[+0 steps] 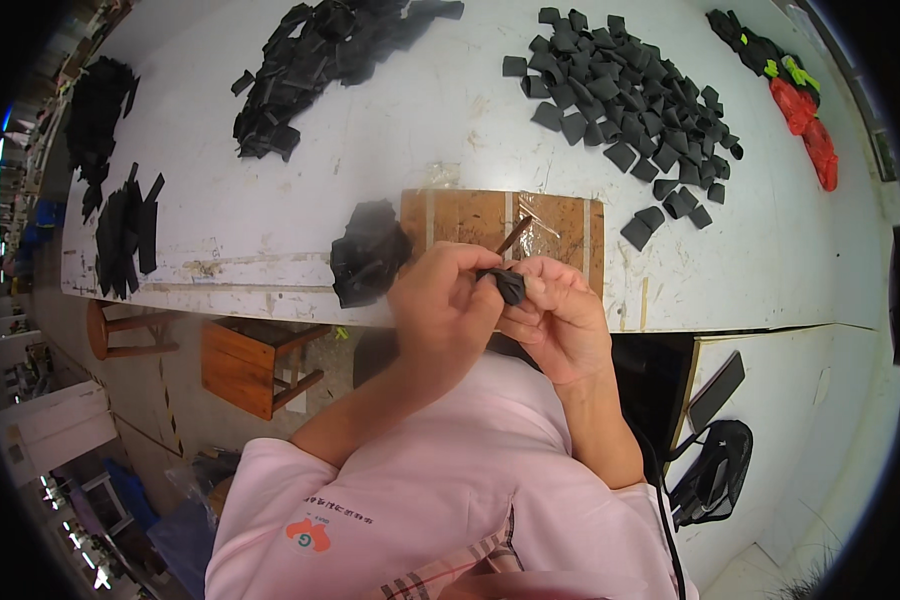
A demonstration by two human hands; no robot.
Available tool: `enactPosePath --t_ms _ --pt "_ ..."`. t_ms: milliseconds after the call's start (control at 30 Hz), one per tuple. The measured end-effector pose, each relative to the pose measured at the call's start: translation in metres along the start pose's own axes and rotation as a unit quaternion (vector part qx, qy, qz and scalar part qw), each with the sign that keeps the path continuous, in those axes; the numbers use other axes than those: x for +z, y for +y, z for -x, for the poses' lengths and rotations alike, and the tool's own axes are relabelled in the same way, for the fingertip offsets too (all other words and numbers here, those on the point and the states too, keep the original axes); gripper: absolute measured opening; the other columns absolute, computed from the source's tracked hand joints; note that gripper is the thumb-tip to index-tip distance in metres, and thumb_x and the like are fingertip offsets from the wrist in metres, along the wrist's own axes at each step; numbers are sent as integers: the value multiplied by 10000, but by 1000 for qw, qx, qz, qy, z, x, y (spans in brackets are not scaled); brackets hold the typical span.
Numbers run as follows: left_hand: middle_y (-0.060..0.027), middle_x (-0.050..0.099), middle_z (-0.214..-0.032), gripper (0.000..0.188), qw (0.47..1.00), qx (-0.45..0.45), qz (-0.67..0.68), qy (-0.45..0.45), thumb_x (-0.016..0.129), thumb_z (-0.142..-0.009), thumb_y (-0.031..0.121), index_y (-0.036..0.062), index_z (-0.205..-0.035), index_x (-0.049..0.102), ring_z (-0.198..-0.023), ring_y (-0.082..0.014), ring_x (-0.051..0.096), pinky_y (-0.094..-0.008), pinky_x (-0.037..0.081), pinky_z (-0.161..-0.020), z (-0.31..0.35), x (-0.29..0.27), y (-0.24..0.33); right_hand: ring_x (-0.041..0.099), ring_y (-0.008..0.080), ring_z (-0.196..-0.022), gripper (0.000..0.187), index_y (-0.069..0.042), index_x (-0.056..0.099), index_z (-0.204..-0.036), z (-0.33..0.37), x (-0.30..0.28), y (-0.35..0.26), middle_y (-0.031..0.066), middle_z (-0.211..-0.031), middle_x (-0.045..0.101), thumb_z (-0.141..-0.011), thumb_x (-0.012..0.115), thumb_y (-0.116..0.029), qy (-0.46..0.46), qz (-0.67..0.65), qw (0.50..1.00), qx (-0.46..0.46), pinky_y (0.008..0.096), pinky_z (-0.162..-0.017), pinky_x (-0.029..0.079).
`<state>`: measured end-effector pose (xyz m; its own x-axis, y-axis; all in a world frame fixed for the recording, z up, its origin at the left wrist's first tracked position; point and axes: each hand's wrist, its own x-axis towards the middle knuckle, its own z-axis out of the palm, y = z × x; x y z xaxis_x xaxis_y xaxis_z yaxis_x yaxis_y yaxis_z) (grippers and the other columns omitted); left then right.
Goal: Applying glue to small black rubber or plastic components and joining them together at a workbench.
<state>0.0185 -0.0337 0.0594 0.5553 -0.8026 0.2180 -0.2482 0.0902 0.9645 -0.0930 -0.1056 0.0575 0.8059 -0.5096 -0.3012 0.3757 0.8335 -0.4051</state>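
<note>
We hold a small black piece (511, 288) between our two hands, above the near part of a brown board (450, 222) at the near edge of the white table (390, 160). Our left hand (436, 308) closes its thumb and forefinger on the left side of the piece, the other fingers curled in behind. Our right hand (562, 318) pinches the right side between thumb and fingertips, with hardly any gap between them; its lower fingers fold beneath. The piece looks bunched or folded, though our fingers cover much of it.

Just beyond our fingertips a thin brown stick (516, 234) slants toward the far right over the board; we cannot tell whether it touches our fingers. Clear tape (538, 222) crosses the board there. Just left of the board and our left hand sits a black heap (367, 258) of thin pieces.

Farther off, a dark pile (320, 70) spreads at the far left, and many separate black loops (620, 95) lie scattered at the far right. Black strips (125, 238) are at the left edge, and a red bundle (805, 128) is at the far right edge.
</note>
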Motion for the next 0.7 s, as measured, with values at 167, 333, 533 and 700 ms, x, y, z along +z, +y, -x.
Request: enactPosePath --t_ms 167,333,533,700 --pt "-124 566 -703 145 884 -310 349 -25 449 -795 -23 -60 -925 501 -354 -25 387 -182 246 -291 -24 -8 16 343 29 -536 147 -39 542 -783 3 19 -20 -57 -620 432 -828 546 -179 42 267 963 -23 185 -446 274" --pt "-130 566 -742 207 584 -392 699 -133 367 -874 62 -48 -1009 479 -310 -37 302 -160 227 -280 -42 -24 21 319 18 -491 212 -48 509 -739 -20 56 -55 -59 -572 388 -825 552 -237 -13 402 912 -80 152 -419 233" --pt "-31 544 -691 112 760 -366 527 -106 519 -814 34 75 -918 514 -368 -26 332 -160 241 -331 -33 -13 1 327 35 -501 249 -32 513 -763 -29 11 -37 -32 -630 426 -829 556 -268 -50 300 951 -54 165 -438 269" --pt "-119 565 -919 369 990 65 111 -51 583 -761 0 -8 -1118 488 -903 -149 516 -247 412 -769 -45 -12 14 492 129 -643 239 -11 549 -876 -18 20 -38 48 -771 535 -768 625 -211 118 624 710 -304 232 -537 395"
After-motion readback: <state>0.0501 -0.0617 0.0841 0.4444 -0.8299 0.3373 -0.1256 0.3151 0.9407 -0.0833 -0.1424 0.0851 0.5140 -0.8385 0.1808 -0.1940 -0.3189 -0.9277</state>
